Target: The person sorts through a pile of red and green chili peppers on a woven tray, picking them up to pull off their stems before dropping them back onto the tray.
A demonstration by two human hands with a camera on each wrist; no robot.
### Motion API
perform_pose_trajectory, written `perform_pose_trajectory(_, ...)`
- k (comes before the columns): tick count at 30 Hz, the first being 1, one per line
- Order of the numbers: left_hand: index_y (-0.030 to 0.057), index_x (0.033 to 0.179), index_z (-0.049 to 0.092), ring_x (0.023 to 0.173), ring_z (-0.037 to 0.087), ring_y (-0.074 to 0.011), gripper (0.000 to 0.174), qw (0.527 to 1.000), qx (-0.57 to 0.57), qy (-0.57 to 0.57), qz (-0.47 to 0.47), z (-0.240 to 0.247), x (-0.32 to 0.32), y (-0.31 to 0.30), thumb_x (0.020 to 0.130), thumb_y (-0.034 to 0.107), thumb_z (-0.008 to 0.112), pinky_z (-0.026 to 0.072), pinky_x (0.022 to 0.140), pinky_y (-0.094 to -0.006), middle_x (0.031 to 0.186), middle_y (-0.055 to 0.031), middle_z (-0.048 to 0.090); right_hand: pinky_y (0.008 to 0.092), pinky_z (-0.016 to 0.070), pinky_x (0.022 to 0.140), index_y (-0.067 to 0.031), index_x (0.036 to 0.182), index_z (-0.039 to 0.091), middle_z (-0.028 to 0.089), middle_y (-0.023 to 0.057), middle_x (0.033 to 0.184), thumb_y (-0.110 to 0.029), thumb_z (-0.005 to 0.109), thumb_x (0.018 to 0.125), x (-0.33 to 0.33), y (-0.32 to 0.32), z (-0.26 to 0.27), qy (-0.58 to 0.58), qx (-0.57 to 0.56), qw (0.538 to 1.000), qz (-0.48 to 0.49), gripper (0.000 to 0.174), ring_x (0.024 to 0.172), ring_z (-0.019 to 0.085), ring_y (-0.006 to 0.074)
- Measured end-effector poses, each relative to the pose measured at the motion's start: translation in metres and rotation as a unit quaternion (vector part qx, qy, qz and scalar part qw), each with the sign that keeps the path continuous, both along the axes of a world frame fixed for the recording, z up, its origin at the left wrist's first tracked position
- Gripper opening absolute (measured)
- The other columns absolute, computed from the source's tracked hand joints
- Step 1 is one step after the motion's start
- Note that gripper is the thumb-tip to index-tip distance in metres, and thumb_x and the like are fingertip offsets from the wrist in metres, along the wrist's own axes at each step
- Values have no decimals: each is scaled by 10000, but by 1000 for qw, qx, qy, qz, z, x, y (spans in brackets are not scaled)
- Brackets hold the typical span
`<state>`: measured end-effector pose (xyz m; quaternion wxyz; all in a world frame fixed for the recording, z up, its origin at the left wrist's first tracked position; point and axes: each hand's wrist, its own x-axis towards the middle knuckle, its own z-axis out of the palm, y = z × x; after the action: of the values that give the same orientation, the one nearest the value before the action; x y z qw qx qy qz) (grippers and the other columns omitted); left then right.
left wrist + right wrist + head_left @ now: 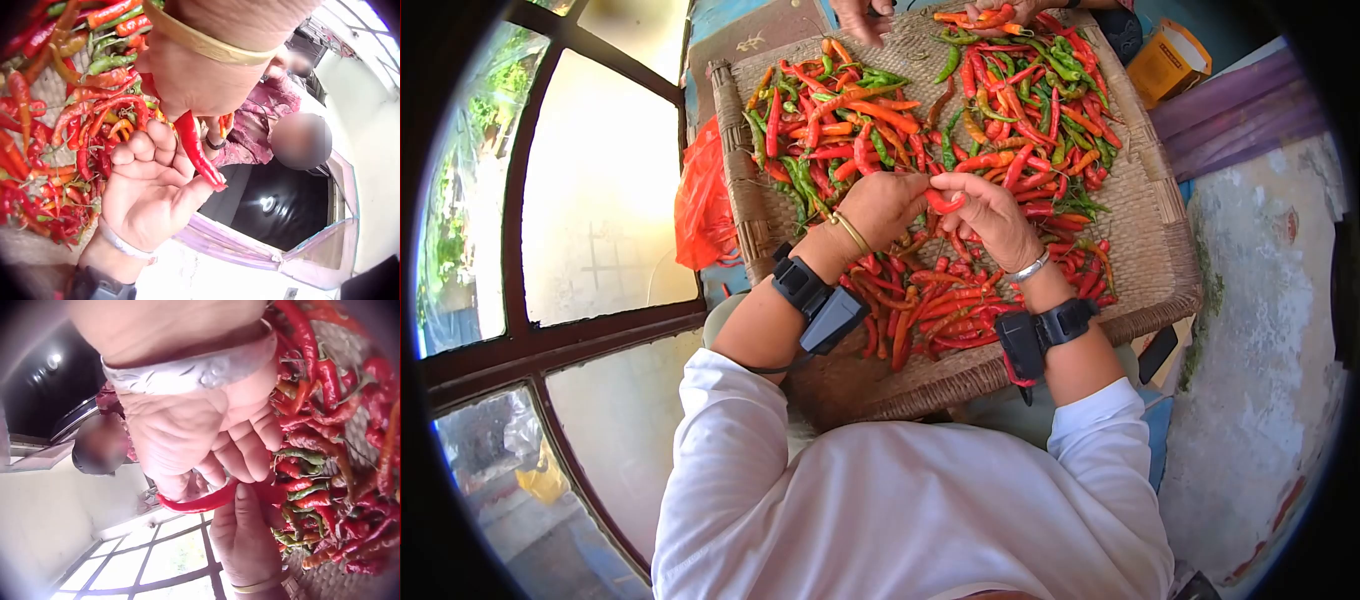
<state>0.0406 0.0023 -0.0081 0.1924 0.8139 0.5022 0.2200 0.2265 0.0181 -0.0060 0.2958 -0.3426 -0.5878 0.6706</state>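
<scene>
Over the lower heap, my two hands meet at one red chili pepper (944, 202). My left hand (883, 205), with a gold bangle, grips one end of it; its thumb (245, 509) lies along the pepper in the right wrist view. The thumb and fingertips of my right hand (997, 218), which wears a silver bangle, pinch the other end. Between the hands the pepper (199, 153) shows as a smooth curved length in the left wrist view. There the remaining right fingers (142, 147) are loosely bent, palm showing.
A large woven tray (1150, 215) carries piles of red, orange and green chilies (840, 120). Across it, another person's hand (862, 18) hangs over the rim, and their other hand holds several peppers (990, 18). A red plastic bag (703, 200) and a yellow box (1168, 62) flank the tray.
</scene>
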Motion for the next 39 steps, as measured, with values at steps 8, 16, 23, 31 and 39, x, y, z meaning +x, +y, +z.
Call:
perform_pose_trajectory(8,4,822,547,525,499,-176,182,984,-137,-113,-17,10,8,-6,816,184,576,412,500,-292,594,-120,507,189,402,500,-22,921,543,538,-4,694,-251,543,839,-3,-3,-6,13,41,999,-5,243,572,496,48)
perform_pose_trajectory(16,74,986,567,763,588,-288,309,997,-4,17,75,12,-11,1,763,286,593,475,619,-379,872,-119,592,221,445,508,-30,858,549,607,72,747,-222,522,855,19,24,0,192,-155,946,-212,194,616,576,105)
perform_pose_trajectory(23,111,955,578,751,601,-245,206,956,-17,290,38,-2,-23,9,762,112,507,498,582,-348,870,-75,556,241,462,548,-33,1060,505,616,72,819,-218,514,859,24,22,-13,179,-226,936,-201,274,683,598,130)
perform_pose_trajectory(31,118,880,582,754,607,-234,143,946,-32,320,43,-5,-23,8,777,96,485,502,578,-348,871,-69,562,167,449,517,-5,1082,503,599,26,750,-181,508,864,10,11,-14,20,-214,976,-45,280,605,570,69)
perform_pose_trajectory(39,101,872,592,739,589,-248,126,987,-27,156,-30,-6,-15,5,763,144,544,470,627,-352,794,-61,585,293,456,632,-27,1052,548,556,81,824,-187,614,749,-1,1,-19,-227,166,959,-16,349,693,555,179)
